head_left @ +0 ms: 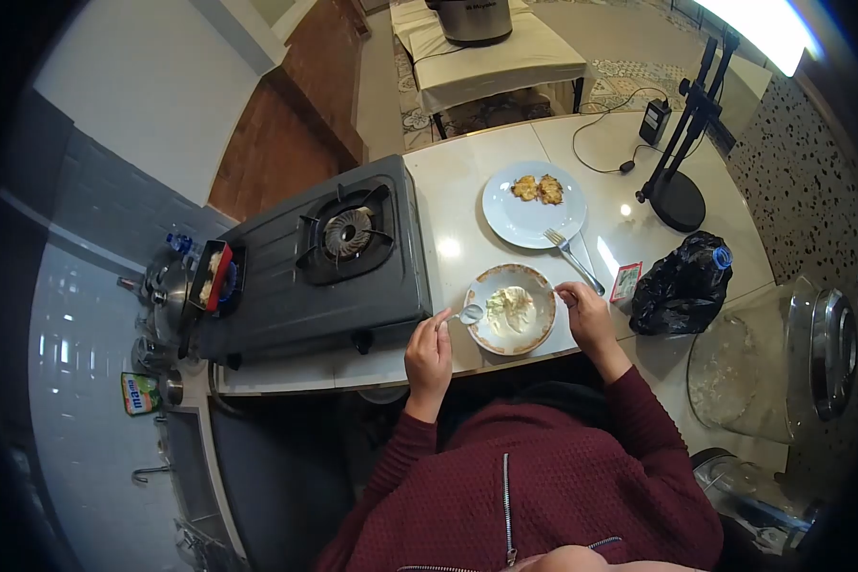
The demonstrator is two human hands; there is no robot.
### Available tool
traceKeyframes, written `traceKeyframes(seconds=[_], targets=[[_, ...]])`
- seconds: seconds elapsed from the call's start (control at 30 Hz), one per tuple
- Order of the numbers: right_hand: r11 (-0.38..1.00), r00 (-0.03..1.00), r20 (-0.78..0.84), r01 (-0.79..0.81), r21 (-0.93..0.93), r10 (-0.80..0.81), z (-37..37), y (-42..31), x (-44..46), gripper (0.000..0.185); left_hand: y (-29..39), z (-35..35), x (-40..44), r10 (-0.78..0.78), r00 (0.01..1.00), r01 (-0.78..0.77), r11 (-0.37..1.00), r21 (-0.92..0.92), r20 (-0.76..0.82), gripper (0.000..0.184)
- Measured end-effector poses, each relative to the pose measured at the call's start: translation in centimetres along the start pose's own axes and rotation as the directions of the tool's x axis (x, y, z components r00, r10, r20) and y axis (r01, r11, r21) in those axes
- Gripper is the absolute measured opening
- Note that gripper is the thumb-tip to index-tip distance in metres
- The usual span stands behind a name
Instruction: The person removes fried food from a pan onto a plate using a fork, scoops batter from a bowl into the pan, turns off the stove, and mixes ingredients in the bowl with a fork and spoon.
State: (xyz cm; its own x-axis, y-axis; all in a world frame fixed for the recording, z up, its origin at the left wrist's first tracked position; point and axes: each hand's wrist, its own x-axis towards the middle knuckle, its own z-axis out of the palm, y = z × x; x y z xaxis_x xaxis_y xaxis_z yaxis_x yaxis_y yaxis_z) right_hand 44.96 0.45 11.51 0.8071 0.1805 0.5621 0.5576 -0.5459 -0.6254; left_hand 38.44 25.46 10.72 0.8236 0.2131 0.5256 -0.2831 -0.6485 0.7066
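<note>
My left hand point(429, 357) pinches a spoon point(471, 314), its bowl end over the left rim of a patterned bowl point(480, 336). Inside that bowl lies a creamy, pale yellow mixture point(511, 311), smeared over the bottom. At the bowl's right rim is my right hand point(591, 322), fingers closed on the edge. Beyond it, a white plate point(515, 229) carries two browned fritters point(538, 189). A fork point(574, 262) leans on the plate's near edge, its handle on the counter near my right fingers.
Left stands a gas stove point(257, 315) with a red-edged pan point(216, 276) of food over a flame. To the right are a small red packet point(626, 281), a black bag-wrapped bottle point(682, 286), a lamp base point(678, 200) and a large glass jar point(753, 362).
</note>
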Motion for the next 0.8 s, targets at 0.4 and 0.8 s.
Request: traceKeyframes(seconds=[0.4,0.8], targets=[[0.648,0.837,0.098,-0.486,0.587,0.538,5.0,3.0,-2.3,0.021,-0.2,0.3,0.3,0.031,0.999,-0.031,1.0,-0.003,0.008,0.018],[0.937,0.949,0.115,-0.308,0.163,0.292,2.7,0.7,-0.5,0.018,-0.1,0.1,0.3,0.023,1.0,-0.023,1.0,-0.012,0.0,0.018]])
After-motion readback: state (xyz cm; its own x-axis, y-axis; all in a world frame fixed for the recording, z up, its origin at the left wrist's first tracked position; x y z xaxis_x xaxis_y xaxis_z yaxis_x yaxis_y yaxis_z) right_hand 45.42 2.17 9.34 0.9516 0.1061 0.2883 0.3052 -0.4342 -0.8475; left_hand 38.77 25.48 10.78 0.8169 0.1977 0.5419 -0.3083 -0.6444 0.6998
